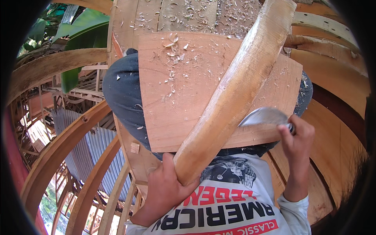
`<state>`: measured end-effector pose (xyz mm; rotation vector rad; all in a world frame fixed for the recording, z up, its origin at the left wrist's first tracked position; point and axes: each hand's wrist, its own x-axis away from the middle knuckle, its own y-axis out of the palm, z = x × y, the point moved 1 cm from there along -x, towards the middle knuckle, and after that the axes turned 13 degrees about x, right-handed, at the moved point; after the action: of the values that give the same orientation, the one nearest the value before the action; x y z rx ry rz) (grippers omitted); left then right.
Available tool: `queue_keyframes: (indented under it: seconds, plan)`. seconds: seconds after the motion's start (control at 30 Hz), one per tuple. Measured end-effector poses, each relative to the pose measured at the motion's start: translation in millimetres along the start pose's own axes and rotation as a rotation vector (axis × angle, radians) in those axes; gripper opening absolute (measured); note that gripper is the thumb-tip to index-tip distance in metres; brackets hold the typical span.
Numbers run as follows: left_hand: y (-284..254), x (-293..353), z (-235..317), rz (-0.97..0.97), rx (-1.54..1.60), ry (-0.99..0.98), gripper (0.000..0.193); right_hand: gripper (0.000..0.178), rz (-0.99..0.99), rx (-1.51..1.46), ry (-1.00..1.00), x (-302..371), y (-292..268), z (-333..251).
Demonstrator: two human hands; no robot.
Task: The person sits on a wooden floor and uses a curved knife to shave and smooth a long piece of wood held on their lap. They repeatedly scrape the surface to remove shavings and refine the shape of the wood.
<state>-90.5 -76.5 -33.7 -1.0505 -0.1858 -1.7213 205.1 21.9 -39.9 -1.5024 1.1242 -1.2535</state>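
A long, slightly curved piece of wood (235,92) slants from my lap up to the far right, over a flat board (176,109) resting across my legs. My left hand (166,192) is closed around the near end of the curved wood, thumb along its edge. In my right hand (297,139) is a knife with a broad curved blade (266,116). Its handle is mostly hidden by my fingers. The blade points left, with its tip at or very near the right edge of the curved wood; I cannot tell whether they touch.
Pale wood shavings (174,53) lie scattered over the board and the planks (188,15) beyond. Curved wooden ribs (70,156) rise on the left, with corrugated metal sheets (105,156) below them. Planking (333,145) curves up on the right. A small wood block (134,147) lies beside my left leg.
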Motion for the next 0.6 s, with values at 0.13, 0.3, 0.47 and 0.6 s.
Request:
queue_keyframes:
  seconds: [0.13, 0.3, 0.47, 0.6]
  plan:
    - [3, -2, 4, 0.019, 0.027, 0.015, 0.059, 0.058, -0.142, -0.066, -0.218, 21, 17, -42]
    - [5, -2, 6, 0.027, -0.006, -0.034, 0.059, 0.057, -0.103, 0.033, -0.320, 12, 20, -37]
    - [12, -3, 3, 0.085, -0.054, 0.047, 0.058, 0.057, -0.036, 0.073, -0.313, 5, 19, -32]
    - [12, -4, 4, 0.083, -0.046, 0.026, 0.057, 0.056, 0.022, 0.090, -0.210, -2, 22, -25]
